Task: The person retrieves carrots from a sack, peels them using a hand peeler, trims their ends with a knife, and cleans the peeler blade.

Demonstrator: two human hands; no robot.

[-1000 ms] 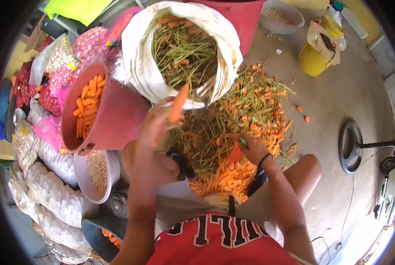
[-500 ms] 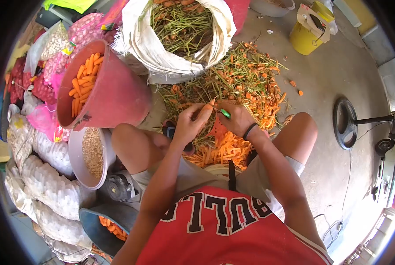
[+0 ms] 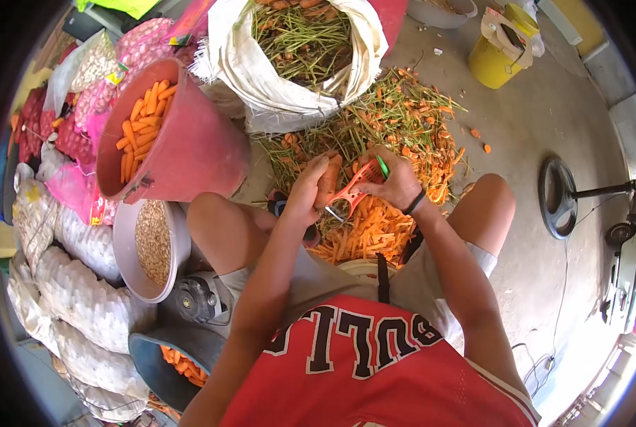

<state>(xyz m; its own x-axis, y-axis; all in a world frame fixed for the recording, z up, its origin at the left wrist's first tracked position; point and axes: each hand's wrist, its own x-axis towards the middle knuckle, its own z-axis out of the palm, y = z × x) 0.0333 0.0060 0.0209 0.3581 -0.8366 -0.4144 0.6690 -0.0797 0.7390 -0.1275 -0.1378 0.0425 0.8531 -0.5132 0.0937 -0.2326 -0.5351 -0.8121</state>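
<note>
My left hand (image 3: pixel 308 191) is wrapped round a carrot (image 3: pixel 329 182) above the heap of trimmings. Close on its right, my right hand (image 3: pixel 396 181) grips an orange peeler (image 3: pixel 353 186), whose metal blade is near the carrot's lower end. A green-handled tool (image 3: pixel 383 166) also sticks out of my right hand; the rest of it is hidden by the fingers. Orange peelings (image 3: pixel 364 231) lie beneath both hands, with green stalks and carrot ends (image 3: pixel 417 121) beyond them.
A white sack (image 3: pixel 289 107) of stalks and carrots stands ahead. To the left are a red tub (image 3: pixel 204 153) of carrots, a pale basin (image 3: pixel 179 231) and white sacks (image 3: pixel 83 292). A blue-grey bucket (image 3: pixel 147 356) holds more carrots. At right are a yellow bucket (image 3: pixel 487 64) and a black round base (image 3: pixel 556 198).
Since half a second ago, the orange peeler has swung up beside the carrot in my right hand. The green-handled tool now points upward. A second ago my left hand held a carrot near the sack.
</note>
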